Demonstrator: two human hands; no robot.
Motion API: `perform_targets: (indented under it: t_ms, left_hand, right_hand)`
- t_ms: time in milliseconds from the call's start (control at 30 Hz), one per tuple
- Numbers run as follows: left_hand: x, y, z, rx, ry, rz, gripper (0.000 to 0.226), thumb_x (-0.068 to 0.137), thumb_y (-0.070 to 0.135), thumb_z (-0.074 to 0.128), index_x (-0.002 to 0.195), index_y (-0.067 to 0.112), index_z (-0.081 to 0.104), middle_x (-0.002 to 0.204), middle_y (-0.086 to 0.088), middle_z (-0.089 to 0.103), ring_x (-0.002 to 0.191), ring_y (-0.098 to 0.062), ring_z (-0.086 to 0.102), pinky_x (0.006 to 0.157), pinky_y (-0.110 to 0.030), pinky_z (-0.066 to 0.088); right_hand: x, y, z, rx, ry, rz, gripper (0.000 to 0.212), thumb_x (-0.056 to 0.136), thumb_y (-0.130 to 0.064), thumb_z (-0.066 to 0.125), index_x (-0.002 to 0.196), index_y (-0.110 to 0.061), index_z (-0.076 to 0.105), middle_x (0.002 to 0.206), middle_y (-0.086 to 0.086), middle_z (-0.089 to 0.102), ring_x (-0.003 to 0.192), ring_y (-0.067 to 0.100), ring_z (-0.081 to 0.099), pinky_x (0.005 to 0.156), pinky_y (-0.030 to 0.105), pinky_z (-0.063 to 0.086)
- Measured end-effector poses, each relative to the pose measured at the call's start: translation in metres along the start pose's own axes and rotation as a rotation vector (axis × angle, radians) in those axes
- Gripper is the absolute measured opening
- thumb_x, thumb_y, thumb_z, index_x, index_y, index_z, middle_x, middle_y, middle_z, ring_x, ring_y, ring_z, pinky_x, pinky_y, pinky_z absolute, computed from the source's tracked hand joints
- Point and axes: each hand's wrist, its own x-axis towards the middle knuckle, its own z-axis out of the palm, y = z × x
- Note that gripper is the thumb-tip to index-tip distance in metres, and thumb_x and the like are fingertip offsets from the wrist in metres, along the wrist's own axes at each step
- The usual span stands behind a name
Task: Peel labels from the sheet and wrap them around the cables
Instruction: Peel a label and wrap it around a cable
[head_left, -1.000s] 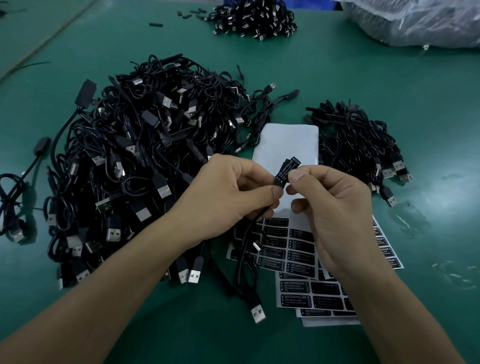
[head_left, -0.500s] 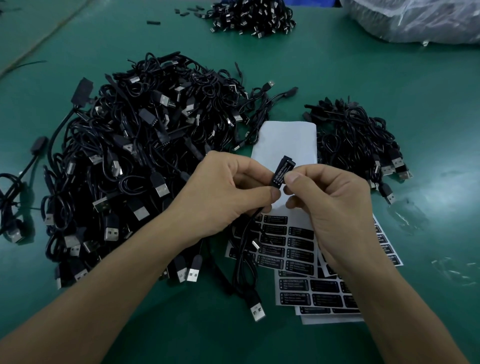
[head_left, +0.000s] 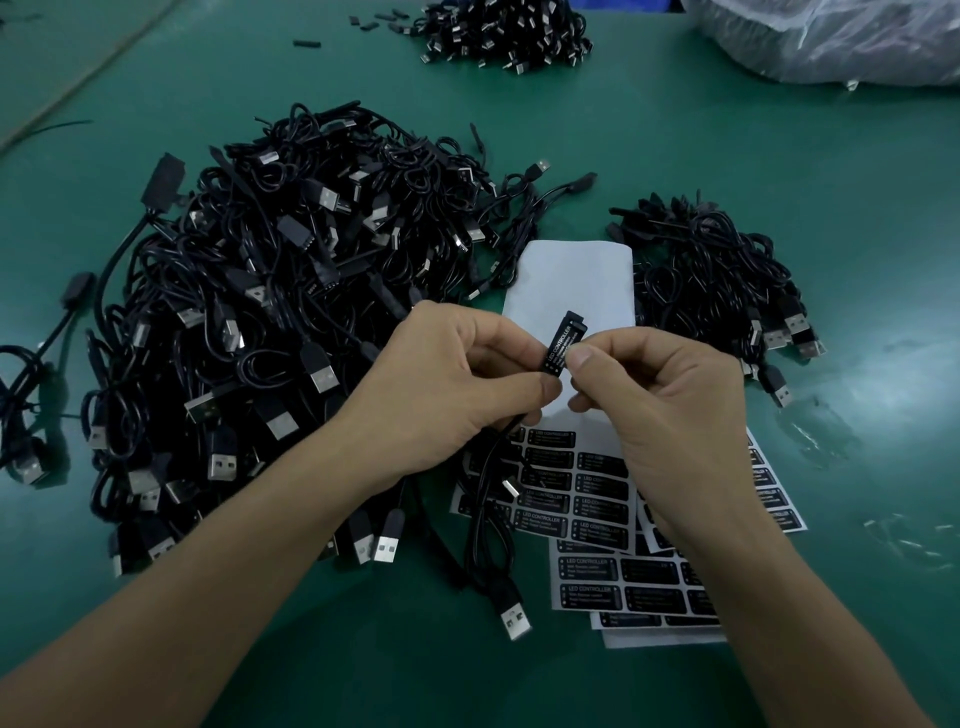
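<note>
My left hand (head_left: 457, 384) grips a black cable (head_left: 485, 514) just below its small controller block (head_left: 563, 340), which carries a black "LED CONTROLLER" label. My right hand (head_left: 660, 410) pinches the block's right side with thumb and forefinger, pressing on the label. The cable hangs down from my left hand to a USB plug (head_left: 514, 621) lying on the table. Below the hands lie overlapping label sheets (head_left: 587, 525) with several black labels; the upper part of one sheet (head_left: 571, 280) is bare white backing.
A large heap of black USB cables (head_left: 270, 332) fills the left side of the green table (head_left: 831, 182). A smaller cable pile (head_left: 722, 280) sits right of the sheets, another pile (head_left: 509, 28) at the back. A clear plastic bag (head_left: 841, 36) is at the back right.
The controller block has been turned between my fingers, so the label's printed face is more visible. Both hands stay at about the same spot.
</note>
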Motion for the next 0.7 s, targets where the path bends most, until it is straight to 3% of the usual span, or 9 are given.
perform_targets:
  t_ms: [267,467,700]
  left_hand:
    - [0.0001,0.0006,0.0004,0.012,0.001,-0.014,0.008,0.082,0.007,0.080,0.088,0.012,0.077,0.070,-0.009,0.075,0.061,-0.014,0.071,0.060,-0.018,0.054]
    - [-0.0003,0.0007,0.0003,0.005,0.002,-0.006,0.008,0.082,0.006,0.080,0.087,0.012,0.077,0.068,-0.008,0.075,0.059,-0.013,0.070,0.058,-0.018,0.053]
    - [-0.0004,-0.0001,0.0005,0.006,0.004,0.000,0.010,0.082,0.006,0.080,0.085,0.015,0.078,0.069,-0.009,0.075,0.060,-0.014,0.071,0.058,-0.018,0.054]
  right_hand:
    - [0.0005,-0.0001,-0.0001,-0.004,-0.008,-0.012,0.016,0.089,-0.012,0.071,0.074,-0.018,0.073,0.064,0.000,0.070,0.059,0.009,0.065,0.061,0.019,0.053]
    - [0.0003,-0.0007,-0.0002,-0.040,-0.004,-0.010,0.017,0.090,-0.011,0.071,0.073,-0.017,0.073,0.063,0.003,0.069,0.058,0.011,0.064,0.062,0.024,0.056]
    - [-0.0003,-0.0018,-0.0001,-0.037,-0.005,-0.004,0.018,0.090,-0.011,0.071,0.073,-0.018,0.073,0.064,0.003,0.069,0.057,0.009,0.064,0.060,0.022,0.055]
